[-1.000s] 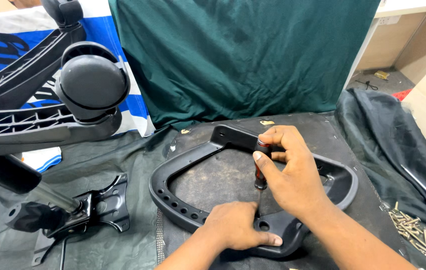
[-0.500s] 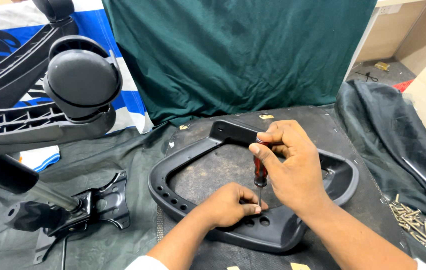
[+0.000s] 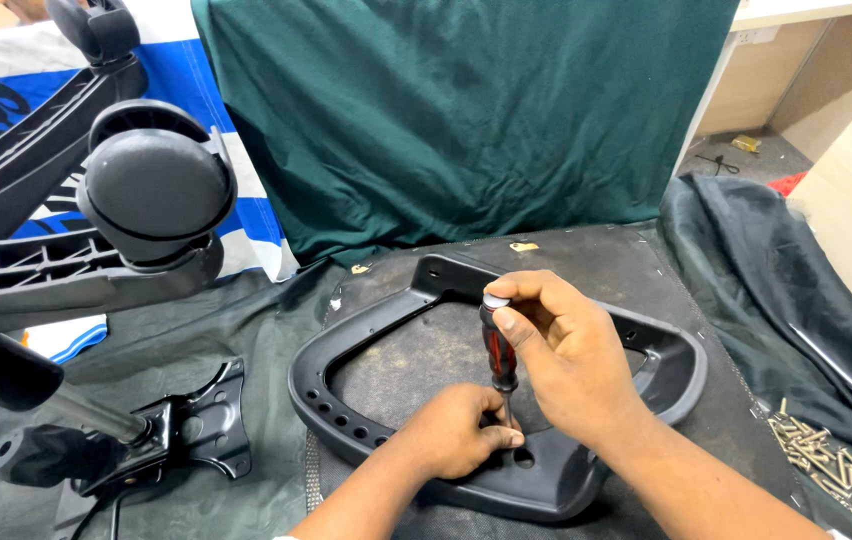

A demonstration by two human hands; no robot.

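right hand (image 3: 571, 365) closed around a red-and-black screwdriver (image 3: 499, 352), thumb and fingers wrapped at the handle's top, shaft held upright so the tip drops straight down into the near edge of a black plastic armrest frame (image 3: 361, 325). left hand (image 3: 456, 432) curled at 6 o'clock on that frame, fingertips pinched close round the tip, seemingly steadying a screw there, though too small to tell for sure. frame lying flat on a dark mat (image 3: 566, 250) at the middle of the worktop, open loop facing up, row of holes (image 3: 341, 418) along its 8 o'clock curve, one bare hole (image 3: 524, 458) just beside the tip.

at 9 to 11 o'clock, a black chair base with a caster wheel (image 3: 156, 190) looming near the frame's left edge, and a metal mounting plate (image 3: 201, 420) at 8 o'clock, so little elbow room on that side. at 12 o'clock, a green cloth (image 3: 466, 110) hanging as a backdrop, well apart. at 4 o'clock, a heap of loose screws (image 3: 826, 460) within easy reach, dark fabric (image 3: 776, 270) draped at 3 o'clock. open room mostly toward 1 and 2 o'clock.
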